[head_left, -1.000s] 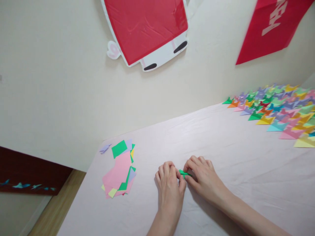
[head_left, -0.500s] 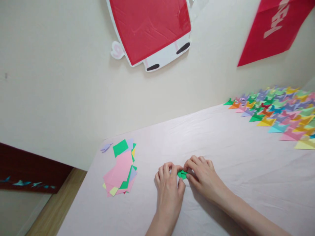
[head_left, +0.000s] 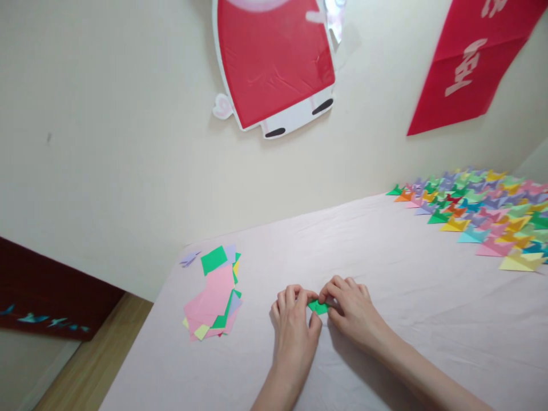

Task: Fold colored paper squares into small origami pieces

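Note:
A small folded piece of green paper [head_left: 318, 307] lies on the pale table cover between my two hands. My left hand [head_left: 293, 314] rests at its left side, index fingertip on the upper left edge and thumb by the lower left. From the right, my right hand [head_left: 349, 302] pinches the paper's upper right part with thumb and index finger. The fingertips hide parts of the paper's edges.
Loose coloured paper sheets [head_left: 214, 297] lie spread at the left, with a folded lilac paper [head_left: 189, 259] behind them. Rows of folded paper figures [head_left: 492, 217] stand at the right. The wall [head_left: 278, 177] borders the table's far edge [head_left: 274, 220].
The view has tilted slightly up. Both hands stay at the green paper, whose raised flap now looks flatter, and the right fingers have shifted a little along it.

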Action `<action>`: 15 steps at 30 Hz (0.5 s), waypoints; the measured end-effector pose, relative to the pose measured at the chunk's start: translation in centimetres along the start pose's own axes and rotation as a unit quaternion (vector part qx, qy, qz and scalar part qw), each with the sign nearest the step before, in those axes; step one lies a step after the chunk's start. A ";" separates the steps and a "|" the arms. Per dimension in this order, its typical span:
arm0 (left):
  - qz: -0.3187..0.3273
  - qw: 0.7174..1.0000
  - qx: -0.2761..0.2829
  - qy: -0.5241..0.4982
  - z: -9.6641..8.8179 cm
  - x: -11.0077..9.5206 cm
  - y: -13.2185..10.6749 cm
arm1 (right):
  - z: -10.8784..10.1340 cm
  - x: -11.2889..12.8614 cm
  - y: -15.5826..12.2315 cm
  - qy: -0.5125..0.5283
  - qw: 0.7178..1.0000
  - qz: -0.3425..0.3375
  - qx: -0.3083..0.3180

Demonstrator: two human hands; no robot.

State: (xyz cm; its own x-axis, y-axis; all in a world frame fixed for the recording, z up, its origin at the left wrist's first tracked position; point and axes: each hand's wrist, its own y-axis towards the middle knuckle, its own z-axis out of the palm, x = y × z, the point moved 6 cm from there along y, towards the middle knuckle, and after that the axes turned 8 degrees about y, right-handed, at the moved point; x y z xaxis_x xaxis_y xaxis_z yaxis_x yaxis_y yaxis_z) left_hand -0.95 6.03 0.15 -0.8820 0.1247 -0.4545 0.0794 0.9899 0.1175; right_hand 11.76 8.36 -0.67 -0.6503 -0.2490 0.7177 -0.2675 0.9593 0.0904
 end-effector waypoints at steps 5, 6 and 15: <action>-0.015 1.000 -0.010 0.007 0.0 -0.3 0.2 | -0.2 -0.1 0.1 0.000 1.000 0.003 0.007; -0.012 1.000 -0.012 0.010 0.0 -0.3 0.3 | -0.2 -0.1 0.1 0.001 1.000 0.004 0.008; -0.005 1.000 0.021 0.006 0.2 0.5 0.3 | -0.4 -1.2 0.4 0.042 0.998 -0.005 0.047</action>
State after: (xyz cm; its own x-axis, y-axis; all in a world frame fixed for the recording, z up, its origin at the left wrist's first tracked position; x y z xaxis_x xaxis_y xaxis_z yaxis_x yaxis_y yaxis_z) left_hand -1.22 6.36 -0.26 -0.8883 0.1143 -0.4448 0.0902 0.9931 0.0749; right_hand 12.74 9.13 -1.25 -0.5868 -0.2431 0.7724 -0.3413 0.9392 0.0363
